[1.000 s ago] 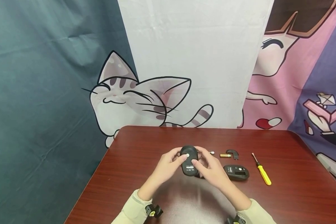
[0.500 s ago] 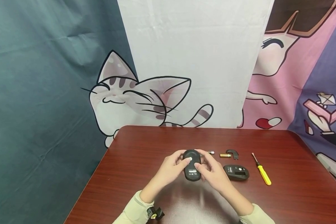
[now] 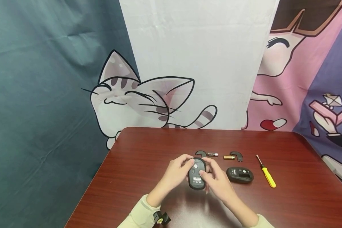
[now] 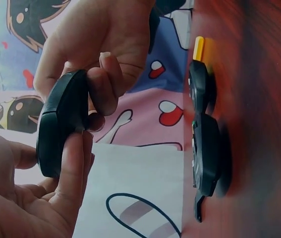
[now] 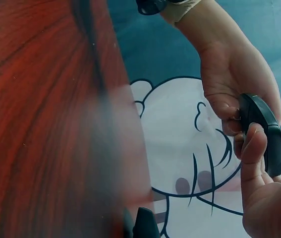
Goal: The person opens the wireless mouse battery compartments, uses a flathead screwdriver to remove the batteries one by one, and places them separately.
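Both hands hold a black computer mouse [image 3: 197, 177] above the table, its labelled underside turned towards the head camera. My left hand [image 3: 175, 172] grips its left side, the thumb near the top of the underside. On the opposite side my right hand [image 3: 218, 180] holds it, thumb pressed on the underside. Fingers of both hands curl behind the mouse, and the wrist views show it edge-on between them. A second black mouse [image 3: 240, 175] lies upside down to the right, with an elongated slot showing in its underside.
Behind the hands lie two dark curved covers, one left [image 3: 200, 153] and one right [image 3: 237, 156], with a silver battery [image 3: 212, 154] and a gold battery [image 3: 229, 157]. A yellow-handled screwdriver [image 3: 266, 172] lies at the right of the reddish-brown table [image 3: 125, 177].
Both hands have moved the mouse slightly right and nearer to me, tilting its underside more into view. The left curved cover and silver battery now show behind the hands.
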`<state>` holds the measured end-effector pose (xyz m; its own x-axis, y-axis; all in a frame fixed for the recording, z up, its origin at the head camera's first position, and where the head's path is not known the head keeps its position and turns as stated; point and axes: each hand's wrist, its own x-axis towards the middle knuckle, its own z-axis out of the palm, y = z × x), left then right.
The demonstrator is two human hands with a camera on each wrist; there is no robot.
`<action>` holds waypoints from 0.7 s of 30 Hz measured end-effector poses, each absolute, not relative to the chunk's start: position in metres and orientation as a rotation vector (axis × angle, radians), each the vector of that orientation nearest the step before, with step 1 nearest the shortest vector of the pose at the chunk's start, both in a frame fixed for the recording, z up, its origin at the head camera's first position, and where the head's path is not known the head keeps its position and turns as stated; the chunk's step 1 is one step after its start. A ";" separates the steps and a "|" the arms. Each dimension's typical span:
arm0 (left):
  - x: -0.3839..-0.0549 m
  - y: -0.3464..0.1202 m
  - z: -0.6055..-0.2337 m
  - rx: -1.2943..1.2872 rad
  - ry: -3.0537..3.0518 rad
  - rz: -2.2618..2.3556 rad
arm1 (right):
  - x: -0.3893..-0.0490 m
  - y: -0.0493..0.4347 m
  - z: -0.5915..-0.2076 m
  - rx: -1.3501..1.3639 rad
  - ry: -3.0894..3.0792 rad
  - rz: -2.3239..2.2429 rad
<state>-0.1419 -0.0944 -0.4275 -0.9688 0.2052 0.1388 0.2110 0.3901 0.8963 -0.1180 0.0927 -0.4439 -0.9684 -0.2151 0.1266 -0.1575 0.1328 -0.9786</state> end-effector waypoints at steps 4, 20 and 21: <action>-0.141 -0.093 -0.429 -0.369 -2.636 -1.674 | -0.116 0.093 -0.445 -0.361 2.317 -1.995; -0.138 -0.089 -0.434 -0.333 -2.639 -1.670 | -0.112 0.093 -0.449 -0.241 2.296 -2.016; -0.138 -0.089 -0.434 -0.332 -2.634 -1.700 | -0.113 0.094 -0.449 -0.229 2.288 -2.020</action>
